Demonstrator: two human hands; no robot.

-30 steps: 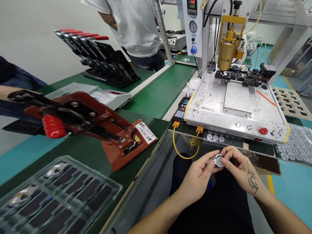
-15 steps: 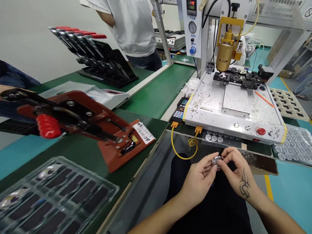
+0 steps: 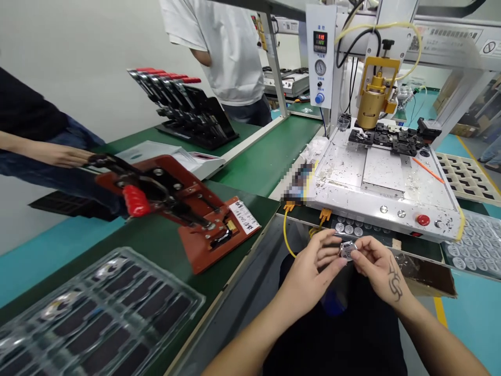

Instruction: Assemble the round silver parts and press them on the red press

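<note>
A small round shiny metal part like a watch case (image 3: pixel 348 251), with dark marks on its face, is held up above my lap. My right hand (image 3: pixel 378 269) pinches its right side between thumb and fingers. On the other side, my left hand (image 3: pixel 315 266) has its thumb at the lower left edge and its fingertips at the left rim, the fingers somewhat fanned. Beyond my hands stands a white bench machine (image 3: pixel 385 201) with a gold dispensing head (image 3: pixel 371 107) over a black fixture (image 3: pixel 395 138).
At left, a brown toggle press (image 3: pixel 203 224) with a red handle sits on the green bench, a co-worker's hand (image 3: pixel 66 154) behind it. A clear compartment tray (image 3: pixel 172 287) lies nearer. Round stickers (image 3: pixel 477 245), an orange stick (image 3: pixel 428 171) and a cream tray (image 3: pixel 469 180) are at right.
The round part has turned to show its marked face. My left fingers have spread somewhat. The view has shifted left, bringing more of the co-worker's arm into sight.
</note>
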